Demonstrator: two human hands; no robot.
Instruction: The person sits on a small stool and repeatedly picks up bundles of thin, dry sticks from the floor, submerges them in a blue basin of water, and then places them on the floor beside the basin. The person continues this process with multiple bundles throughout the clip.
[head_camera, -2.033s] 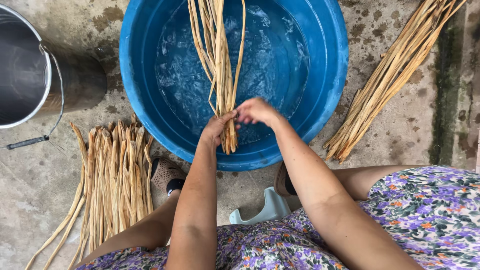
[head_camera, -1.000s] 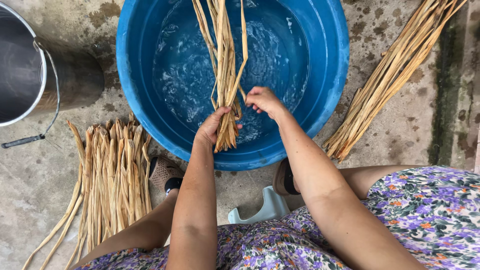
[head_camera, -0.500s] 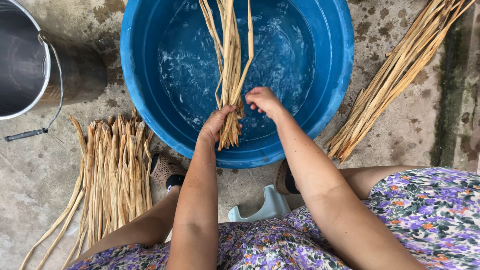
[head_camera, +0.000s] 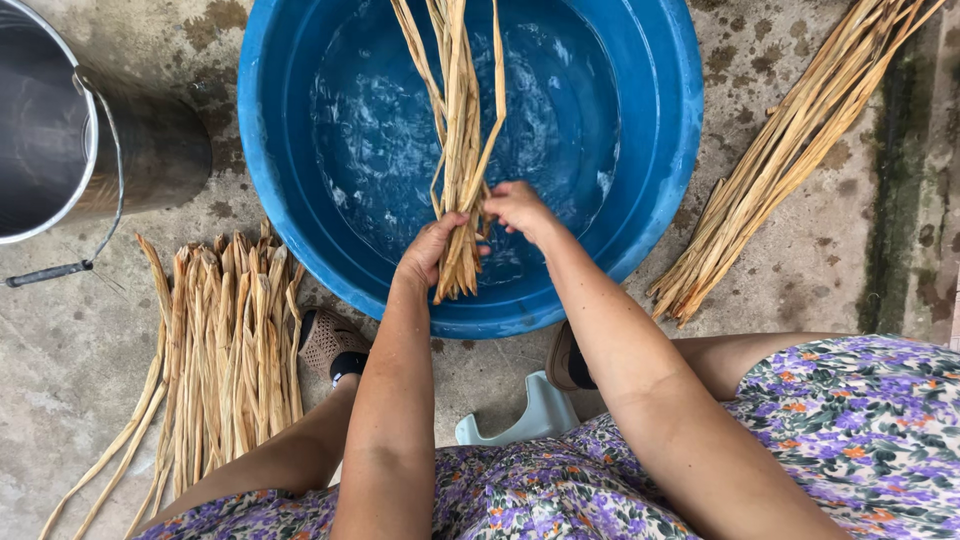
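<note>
Item: bundle of pale dried plant strips (head_camera: 458, 140), held lengthwise over a round blue basin (head_camera: 660, 150) with shallow water in its bottom; the cut ends point toward the person, the far ends run off the top edge of the view. Left hand (head_camera: 432, 250): fingers curled and pressed together around the bundle near its lower end, gripping it, apparently so the strips stay gathered. Right hand (head_camera: 515, 205): touching the bundle's right side just above the left hand, fingertips pinching one or a few outer strips; the exact count cannot be told. Placement: basin directly in front of the seated person's knees, within easy reach of both arms. Adjacent stock: a flat pile of like strips (head_camera: 215, 350) on the concrete floor (head_camera: 800, 270) to the person's left, ends roughly aligned; a longer sheaf (head_camera: 790, 150) lying slantwise to the right of the basin. Also present: metal bucket (head_camera: 60, 120) with wire handle at upper left; a pale low stool (head_camera: 530, 415) beneath the person; floral dress (head_camera: 850, 420).
</note>
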